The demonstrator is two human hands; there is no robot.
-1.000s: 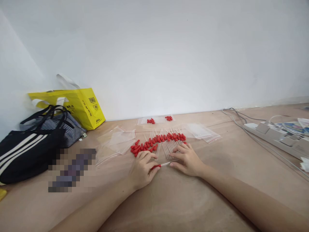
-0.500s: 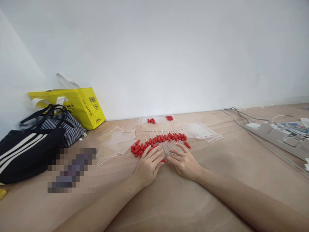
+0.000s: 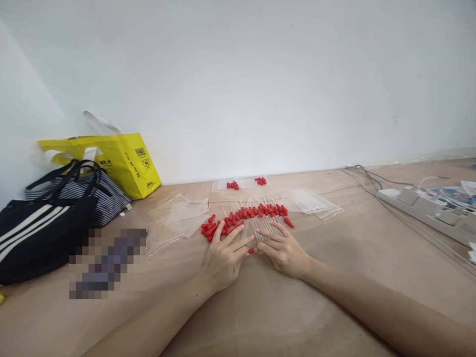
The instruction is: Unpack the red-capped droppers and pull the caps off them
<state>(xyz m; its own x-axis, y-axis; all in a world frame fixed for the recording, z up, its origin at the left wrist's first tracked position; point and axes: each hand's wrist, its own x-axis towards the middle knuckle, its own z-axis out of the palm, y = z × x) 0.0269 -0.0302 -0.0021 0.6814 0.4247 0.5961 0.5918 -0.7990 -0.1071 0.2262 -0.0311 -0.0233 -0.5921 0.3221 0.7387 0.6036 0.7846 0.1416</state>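
Observation:
Between my hands is a red rubber dropper bulb (image 3: 251, 251) with a short bit of clear tube showing at its right end. My left hand (image 3: 226, 259) pinches the bulb's left end, its other fingers spread over the loose red bulbs (image 3: 210, 230). The clear dropper tube runs into my right hand (image 3: 285, 252), whose fingers are closed round it and hide most of it. Just beyond my fingers lie several bare clear tubes (image 3: 263, 229) side by side. Behind these is a row of droppers fitted with red bulbs (image 3: 247, 213), tips pointing toward the wall.
Clear zip bags lie on the left (image 3: 182, 218) and right (image 3: 310, 202). Another bag with red-bulbed droppers (image 3: 243, 184) is near the wall. A yellow bag (image 3: 143, 173) and black bag (image 3: 40, 238) stand left; a power strip (image 3: 427, 210) with cables lies right.
My left hand has shifted slightly left with its fingers spread wider. More of the red bulb and a bit of tube now show between the hands.

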